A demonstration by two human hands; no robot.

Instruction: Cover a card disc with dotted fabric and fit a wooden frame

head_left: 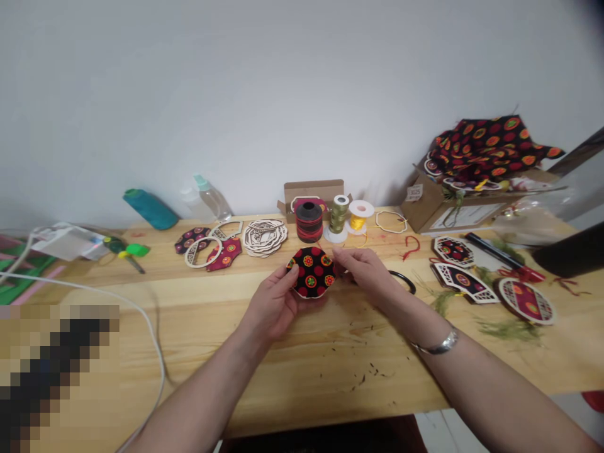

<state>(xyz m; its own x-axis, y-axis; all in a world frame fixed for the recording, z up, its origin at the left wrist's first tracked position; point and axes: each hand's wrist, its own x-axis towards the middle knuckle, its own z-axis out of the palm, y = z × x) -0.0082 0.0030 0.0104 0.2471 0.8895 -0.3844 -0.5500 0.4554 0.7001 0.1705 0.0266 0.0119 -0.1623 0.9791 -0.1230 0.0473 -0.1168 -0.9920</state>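
My left hand (278, 302) is closed on a small octagonal piece covered in black fabric (311, 274) with red dots and orange-green flowers. Its thumb lies on the front, and a pale rim shows along the lower edge. At the upper right edge of that piece, my right hand (356, 264) is closed in a pinch on its border. Something dark shows under the right fingers, too small to make out. A black loop (403, 282), like a handle, is partly hidden behind my right wrist. Dark scraps (365, 374) are scattered on the wooden table (292, 384) below.
Behind my hands stand red-black (309, 223), green (338, 217) and yellow (359, 217) thread spools. Cut wooden frames (265, 238) are stacked left of them. Finished-looking ornaments (526, 301) and a cardboard box (448, 211) with patterned cloth are at right. A white cable (153, 340) crosses the left side.
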